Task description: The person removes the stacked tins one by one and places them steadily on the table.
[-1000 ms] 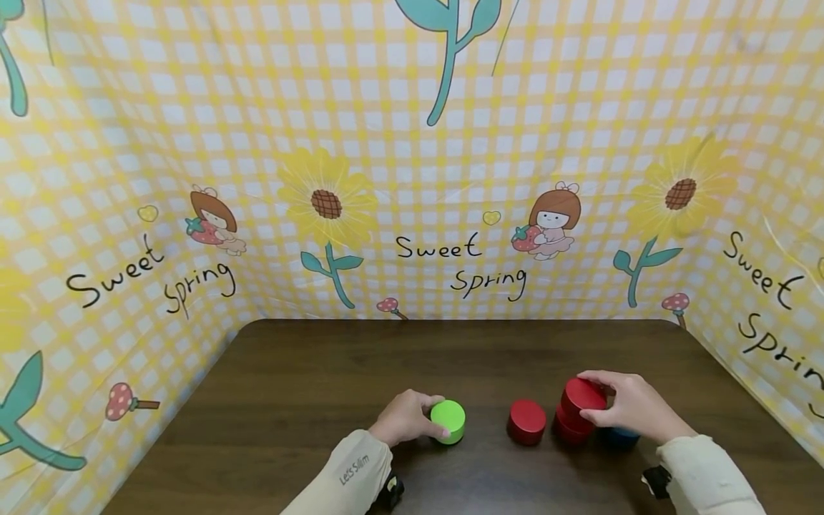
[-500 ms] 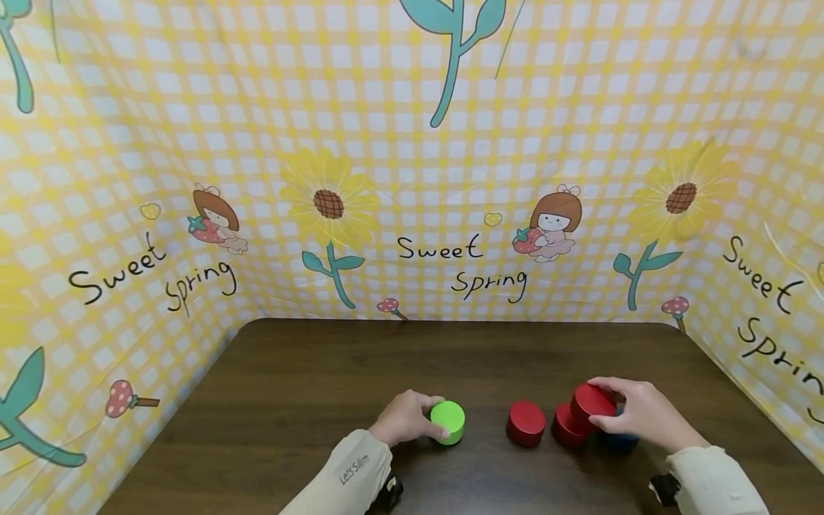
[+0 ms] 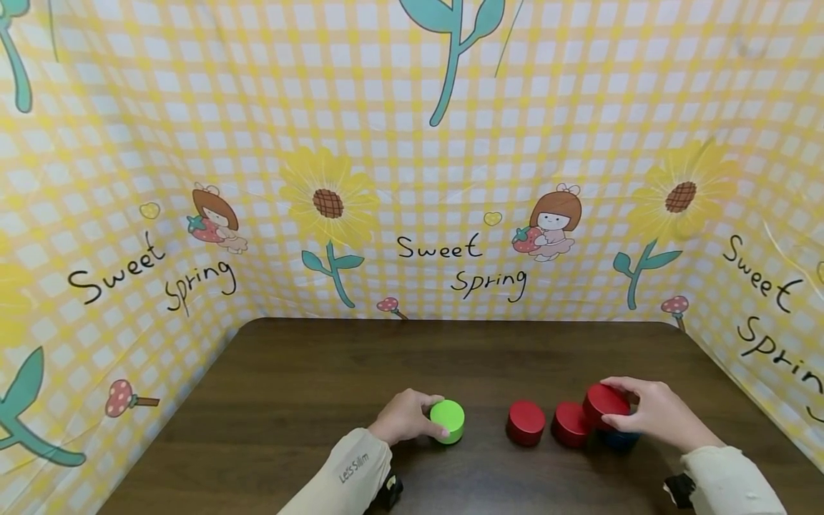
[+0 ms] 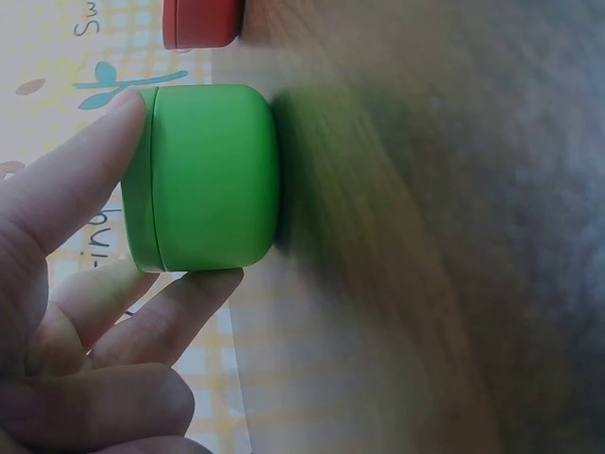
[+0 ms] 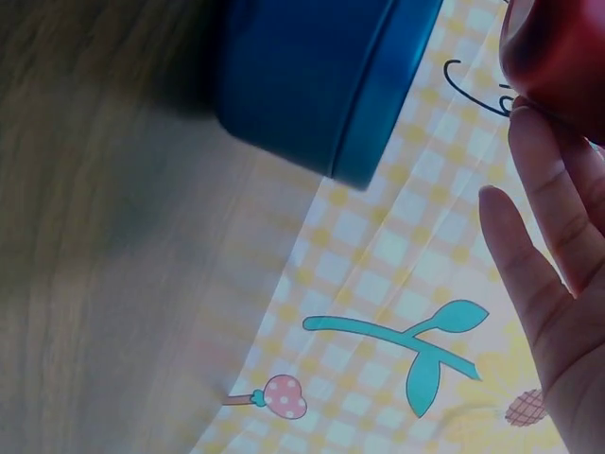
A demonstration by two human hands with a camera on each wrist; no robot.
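Observation:
A small round green tin (image 3: 447,422) with a lid stands on the table, and my left hand (image 3: 407,417) pinches it between thumb and fingers. In the left wrist view a lid seam runs round this tin. My right hand (image 3: 658,409) grips a round red tin (image 3: 606,405) by its sides, raised off the table. Beneath and behind it, a blue tin (image 3: 621,440) is partly hidden in the head view. The right wrist view shows the blue tin's side and lid, apart from the red one.
Two more red tins stand on the dark wooden table (image 3: 309,386): one (image 3: 526,423) right of the green tin, another (image 3: 569,425) just left of the raised one. A yellow checked cloth (image 3: 412,157) hangs behind the table and along both sides.
The raised red tin has moved right in my right hand, from above the right-hand standing red tin to over the blue one. My left hand and the green tin have stayed put.

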